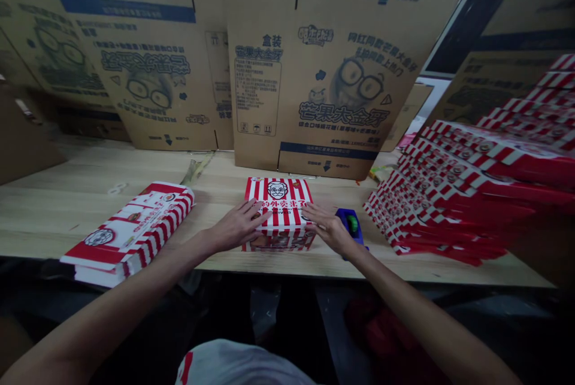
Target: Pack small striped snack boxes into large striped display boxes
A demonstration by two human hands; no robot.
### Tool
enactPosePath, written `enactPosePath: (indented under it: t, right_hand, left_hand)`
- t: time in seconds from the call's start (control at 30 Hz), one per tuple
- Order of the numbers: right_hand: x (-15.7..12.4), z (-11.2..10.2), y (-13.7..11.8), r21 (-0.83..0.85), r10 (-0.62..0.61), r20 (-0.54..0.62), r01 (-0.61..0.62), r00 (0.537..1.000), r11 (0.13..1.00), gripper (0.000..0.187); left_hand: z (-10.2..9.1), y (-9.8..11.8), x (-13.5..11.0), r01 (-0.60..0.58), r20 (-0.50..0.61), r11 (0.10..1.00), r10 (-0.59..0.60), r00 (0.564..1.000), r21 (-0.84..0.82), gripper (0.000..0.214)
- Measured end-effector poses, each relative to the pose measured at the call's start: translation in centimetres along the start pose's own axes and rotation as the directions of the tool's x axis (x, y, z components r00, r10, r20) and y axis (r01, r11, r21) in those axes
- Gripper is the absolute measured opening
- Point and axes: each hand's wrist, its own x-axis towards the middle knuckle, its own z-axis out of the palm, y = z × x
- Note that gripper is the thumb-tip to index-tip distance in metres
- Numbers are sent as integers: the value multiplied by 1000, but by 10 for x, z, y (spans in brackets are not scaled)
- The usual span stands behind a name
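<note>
Wooden bench [215, 176]: left hand [233, 228], right hand [331, 228] rest outstretched fingers on striped box [286, 216]; light, even pressure should avoid denting

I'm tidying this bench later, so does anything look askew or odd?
The large carton pile on the right: its layers jut out unevenly, so it looks untidy. Small whitish bits also lie on the tabletop at left.

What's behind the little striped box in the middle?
Behind the striped box is pale table, then a big cardboard carton with cartoon glasses printed on it. The carton hides what's directly behind it, and I can't see inside the striped box.
</note>
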Motion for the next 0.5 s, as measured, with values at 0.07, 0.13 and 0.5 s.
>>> enactPosePath:
  t: [0.07, 0.13, 0.5]
  right_hand:
    - [-3, 4, 0, -6, -32, -54, 31, 998, 999, 37]
    - [-4, 6, 1, -28, -67, -71, 65, 995, 997, 36]
    - [-8, 7, -2, -150, -272, -84, 258, 959, 955, 41]
  left_hand:
    - [-1, 1, 0, -16, -7, 999, 16, 1000, 48, 50]
    - [-1, 4, 0, -44, -1, 988, 44, 999, 150, 51]
    - [14, 16, 3, -164, -90, 858, 236, 968, 487, 47]
